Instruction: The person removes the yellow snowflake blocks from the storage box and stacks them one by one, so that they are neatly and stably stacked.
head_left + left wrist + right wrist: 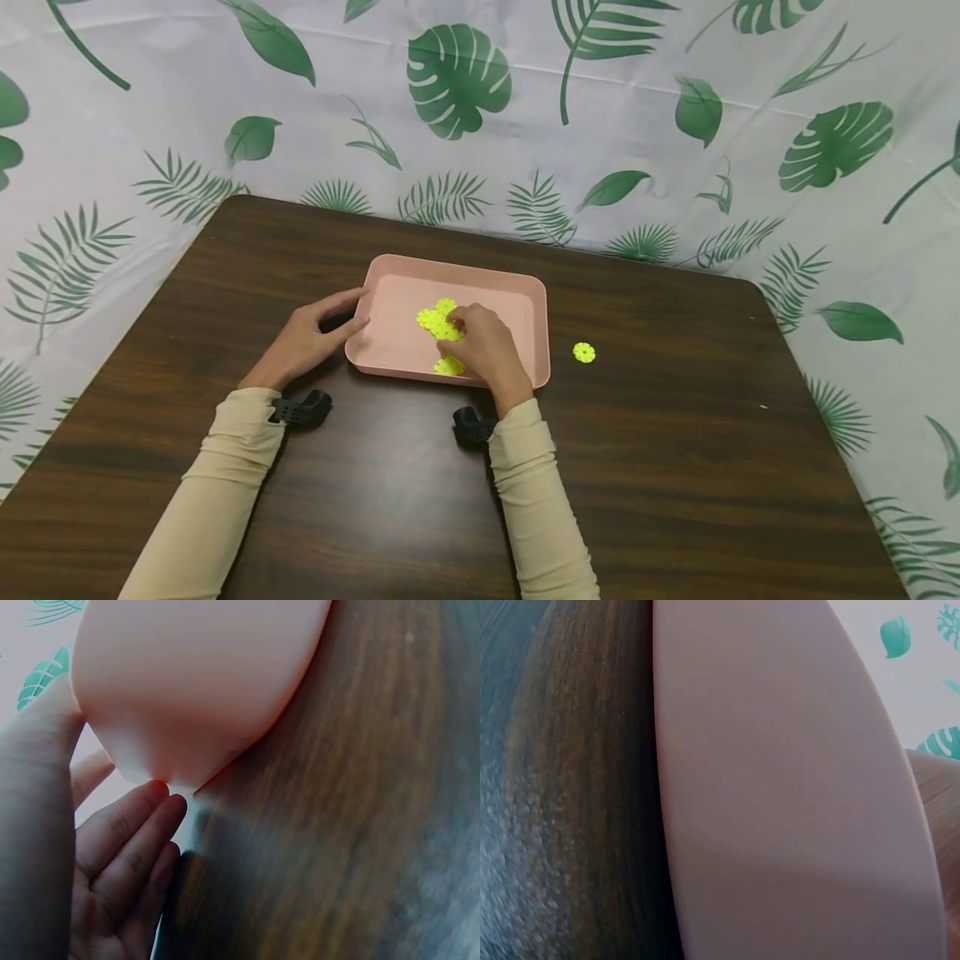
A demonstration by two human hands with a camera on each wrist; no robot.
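A shallow pink tray [397, 354] lies on the table. Several bright yellow notched discs [429, 319] are heaped near its middle, and more yellow pieces [447, 366] lie by its front wall. At the tray's left end, my left hand [303, 337] holds the rim; in the left wrist view the thumb passes behind the wall while the fingers [127, 832] stay outside, by the corner. My right hand [483, 342] reaches over the front wall into the tray, its bent fingers and thumb apart around the heap. The tray wall [787, 765] hides most of that hand in the right wrist view.
One loose yellow disc [584, 352] lies on the dark wooden table [660, 467] to the right of the tray. Farther right is a tiny yellow scrap [763, 407]. A white cloth with green leaves [517, 158] hangs behind the table.
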